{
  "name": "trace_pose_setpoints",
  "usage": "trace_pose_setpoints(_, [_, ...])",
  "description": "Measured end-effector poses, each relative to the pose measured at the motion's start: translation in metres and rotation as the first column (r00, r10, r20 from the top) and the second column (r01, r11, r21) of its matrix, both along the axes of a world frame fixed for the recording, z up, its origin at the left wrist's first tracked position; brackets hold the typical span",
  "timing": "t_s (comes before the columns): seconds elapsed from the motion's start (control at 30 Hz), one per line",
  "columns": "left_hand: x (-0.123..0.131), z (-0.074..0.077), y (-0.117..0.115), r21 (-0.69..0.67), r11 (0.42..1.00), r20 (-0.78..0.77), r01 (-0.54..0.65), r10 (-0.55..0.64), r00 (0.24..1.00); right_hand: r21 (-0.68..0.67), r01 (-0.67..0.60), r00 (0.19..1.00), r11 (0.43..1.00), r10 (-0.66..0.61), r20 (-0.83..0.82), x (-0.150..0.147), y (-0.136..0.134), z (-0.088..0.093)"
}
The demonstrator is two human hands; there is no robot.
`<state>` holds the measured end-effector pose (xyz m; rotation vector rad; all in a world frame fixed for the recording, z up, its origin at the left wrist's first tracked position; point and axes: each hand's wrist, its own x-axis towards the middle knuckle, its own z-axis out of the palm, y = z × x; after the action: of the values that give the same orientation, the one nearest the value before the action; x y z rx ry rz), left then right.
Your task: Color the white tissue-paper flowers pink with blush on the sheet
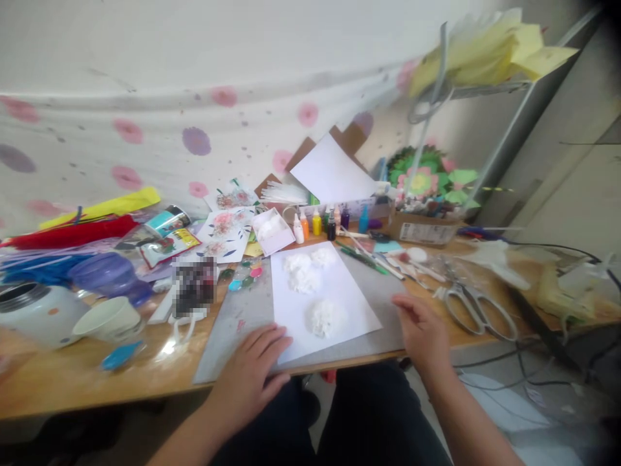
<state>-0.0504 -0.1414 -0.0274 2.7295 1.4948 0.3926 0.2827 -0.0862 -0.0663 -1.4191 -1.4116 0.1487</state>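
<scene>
A white paper sheet (334, 285) lies on a grey mat (233, 336) at the table's near edge. Several white fluffy clumps (305, 272) sit on the sheet, one clump (326, 317) nearer me. My left hand (255, 369) rests flat on the mat, fingers stretched out and touching the sheet's lower left corner. My right hand (423, 330) lies on the mat just right of the sheet, fingers loosely curled, nothing visible in it.
Large scissors (478, 307) lie to the right. Small paint bottles (317, 223) stand behind the sheet. A white cup (109, 318), a white jar (33, 314), a purple bottle (109, 275) and coloured craft sticks (72, 233) crowd the left. A cardboard box (427, 230) with paper flowers stands back right.
</scene>
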Motion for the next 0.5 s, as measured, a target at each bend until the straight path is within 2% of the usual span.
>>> trace_pose_setpoints(0.1, [-0.005,-0.008,0.004,0.106,0.993,-0.035,0.052,-0.048,0.998,-0.052,-0.091,0.979,0.994,0.099,0.178,0.004,-0.001,0.001])
trace_pose_setpoints(0.17, [-0.008,-0.012,0.006,0.193,0.978,-0.056,0.083,-0.073,0.996,-0.073,-0.153,0.919,0.986,0.169,0.356,0.002,-0.002,0.002])
trace_pose_setpoints(0.23, [-0.009,-0.014,0.007,0.273,0.956,-0.076,0.107,-0.089,0.993,-0.102,-0.154,0.839,0.983,0.184,0.512,-0.001,-0.003,0.005])
trace_pose_setpoints(0.3, [-0.011,-0.016,0.007,0.327,0.937,-0.095,0.125,-0.099,0.991,-0.134,-0.073,0.779,0.988,0.140,0.611,0.000,-0.003,0.006])
trace_pose_setpoints(0.43, [-0.013,-0.019,0.008,0.369,0.918,-0.113,0.145,-0.111,0.987,-0.083,0.161,0.744,0.983,-0.066,0.665,0.007,-0.004,0.007])
trace_pose_setpoints(0.5, [-0.014,-0.021,0.008,0.373,0.918,-0.102,0.138,-0.108,0.989,-0.073,0.146,0.737,0.987,-0.060,0.673,0.007,-0.008,0.008])
